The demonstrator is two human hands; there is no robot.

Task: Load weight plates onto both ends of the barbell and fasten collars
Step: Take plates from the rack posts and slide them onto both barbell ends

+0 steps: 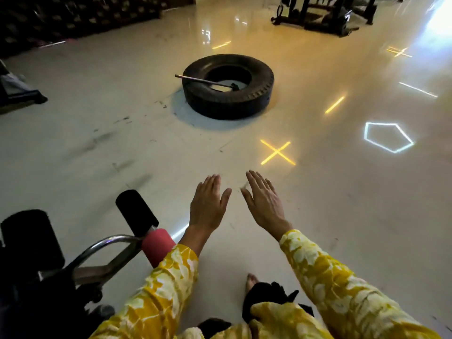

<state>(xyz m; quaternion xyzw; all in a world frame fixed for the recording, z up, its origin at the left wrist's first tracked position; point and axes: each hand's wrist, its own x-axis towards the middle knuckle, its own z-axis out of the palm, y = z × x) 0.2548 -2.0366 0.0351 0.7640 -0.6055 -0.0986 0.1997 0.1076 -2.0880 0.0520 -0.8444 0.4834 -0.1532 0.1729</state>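
Observation:
My left hand [209,204] and my right hand [264,201] are stretched out side by side over the pale gym floor, palms down, fingers straight and apart, holding nothing. Both arms wear yellow patterned sleeves. No barbell, weight plate or collar shows in this view. A dark rack [80,18] along the far left wall is too dim to make out.
A large black tyre [228,86] lies flat ahead with a sledgehammer [208,81] resting across it. A machine with black and red padded rollers [137,211] stands close on my left. A dark equipment frame [325,15] stands at the far right. Light patterns glow on the floor.

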